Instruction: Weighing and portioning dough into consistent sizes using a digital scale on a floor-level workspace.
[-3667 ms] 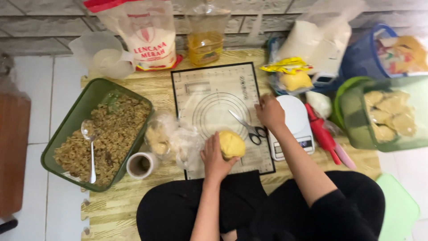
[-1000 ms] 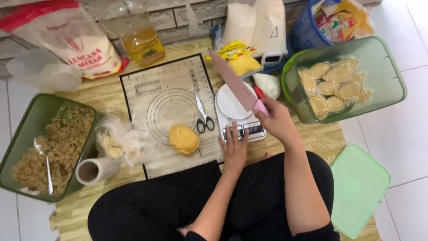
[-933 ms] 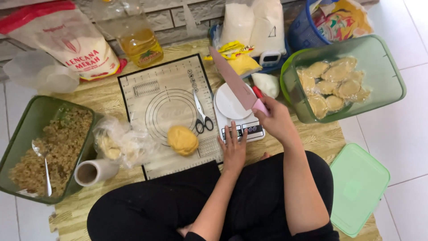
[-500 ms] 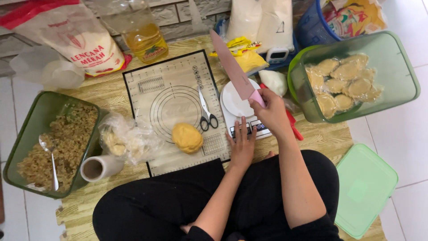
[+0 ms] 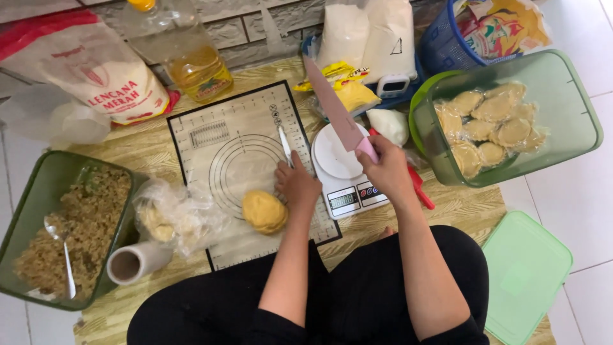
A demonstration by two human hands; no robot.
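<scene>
Right hand: the right hand (image 5: 385,167) is closed around the pink handle of a knife (image 5: 336,112), held over the kitchen scale (image 5: 345,171); the blade slants up and away toward the far edge of the mat.
Left hand: the left hand (image 5: 297,185) rests palm down on the baking mat (image 5: 237,144), fingers curled over what looks like the handle end of a pair of scissors (image 5: 285,145); I cannot tell whether it grips them or only covers them.
Dough: a yellow dough ball (image 5: 264,211) lies on the baking mat near its near edge, just beside the left hand.
Baking mat: pale, with printed rings and rulers, spread in the middle of a wooden floor mat (image 5: 150,148) that carries nearly everything.
Scale: white, round plate, just beside the right edge of the baking mat, under the right hand.
Left side: a green tray (image 5: 38,185) of brown crumbly filling with a spoon (image 5: 61,252) in it; next to it a crumpled plastic bag (image 5: 174,214) and a roll of film (image 5: 137,262).
Far edge: a flour bag (image 5: 96,73), an oil bottle (image 5: 191,61), white bags (image 5: 370,32) and a blue basket (image 5: 450,45).
Right side: a clear green box (image 5: 568,121) holding folded pastries (image 5: 488,124); its green lid (image 5: 523,275) lies apart on the floor tiles, near the person's knee.
</scene>
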